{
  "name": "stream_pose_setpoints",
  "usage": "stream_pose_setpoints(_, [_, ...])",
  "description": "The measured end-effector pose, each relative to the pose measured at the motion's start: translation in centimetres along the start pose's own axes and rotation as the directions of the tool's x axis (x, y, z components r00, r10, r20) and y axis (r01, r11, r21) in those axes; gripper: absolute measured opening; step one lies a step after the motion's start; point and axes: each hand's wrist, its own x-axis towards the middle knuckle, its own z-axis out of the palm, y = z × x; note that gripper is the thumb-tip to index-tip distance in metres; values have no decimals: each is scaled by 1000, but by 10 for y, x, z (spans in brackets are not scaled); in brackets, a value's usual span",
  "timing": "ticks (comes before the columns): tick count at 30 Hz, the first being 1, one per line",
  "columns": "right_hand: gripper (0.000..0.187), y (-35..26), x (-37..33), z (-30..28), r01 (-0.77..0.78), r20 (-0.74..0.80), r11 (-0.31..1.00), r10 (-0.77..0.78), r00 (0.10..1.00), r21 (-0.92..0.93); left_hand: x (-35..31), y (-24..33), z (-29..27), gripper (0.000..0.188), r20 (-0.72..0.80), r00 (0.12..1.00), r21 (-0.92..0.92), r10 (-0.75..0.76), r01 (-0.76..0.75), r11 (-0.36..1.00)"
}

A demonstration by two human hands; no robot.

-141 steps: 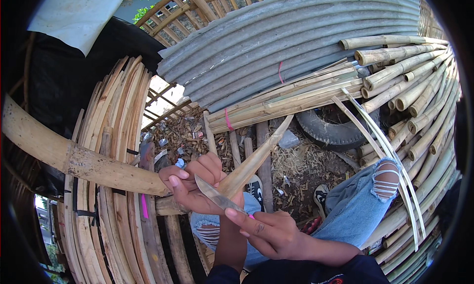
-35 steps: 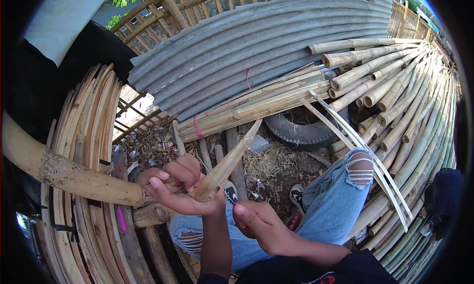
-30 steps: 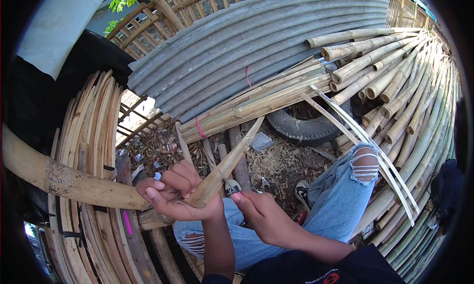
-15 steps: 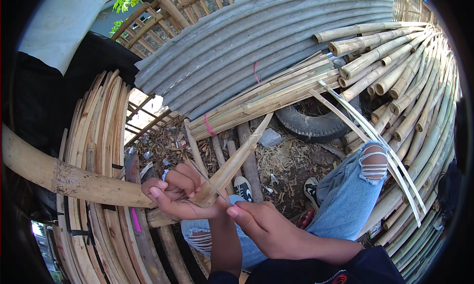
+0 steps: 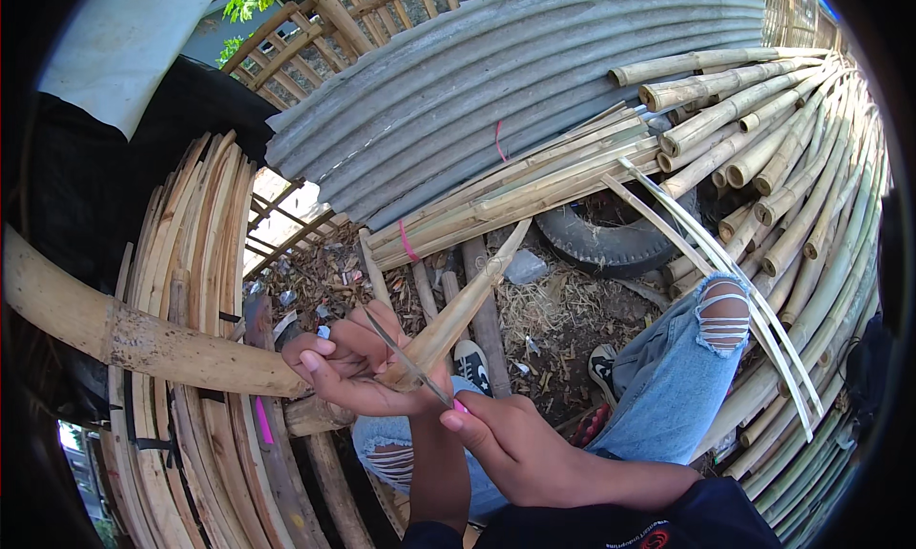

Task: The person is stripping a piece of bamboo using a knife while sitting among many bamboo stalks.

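Observation:
My right hand [image 5: 510, 444] is closed around a knife, and a bit of its pink handle shows by the thumb. The thin knife blade [image 5: 405, 360] slants up and left across the near end of a split bamboo strip [image 5: 468, 301]. That strip tapers away from me to a narrow far end. My left hand [image 5: 348, 358] is turned palm up with its fingers curled at the strip's near end, which the blade and fingers partly hide. A thick bamboo pole [image 5: 191, 358] comes in from the left and ends beside my left fingers.
Split bamboo slats [image 5: 196, 253] are stacked at the left. A tied slat bundle [image 5: 515, 191] lies ahead, before corrugated sheeting [image 5: 506, 72]. An old tyre [image 5: 611, 247] rests near it. Bamboo poles [image 5: 773, 167] fill the right, and pale thin strips [image 5: 735, 272] lean by my knee.
The knife has turned slightly, showing more of its blade and its pink handle, and now covers the strip's near end. Both hands have shifted only a little.

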Motion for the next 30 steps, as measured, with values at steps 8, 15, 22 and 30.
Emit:
stream_pose_setpoints(8, [44,6,8,-7,-159,40,982,156,987,101,1,6,0,21,58,998,13,-40,39,999])
stream_pose_setpoints(15, [43,1,5,-4,-37,31,994,34,999,101,-1,9,14,21,-87,996,94,13,-4,996])
stream_pose_setpoints(22, [43,-1,7,-10,-62,45,992,57,997,113,2,6,2,22,86,995,-98,-50,59,993])
stream_pose_setpoints(30, [43,-2,6,-6,-108,53,984,102,993,141,-1,5,5,21,45,999,139,21,-27,990])
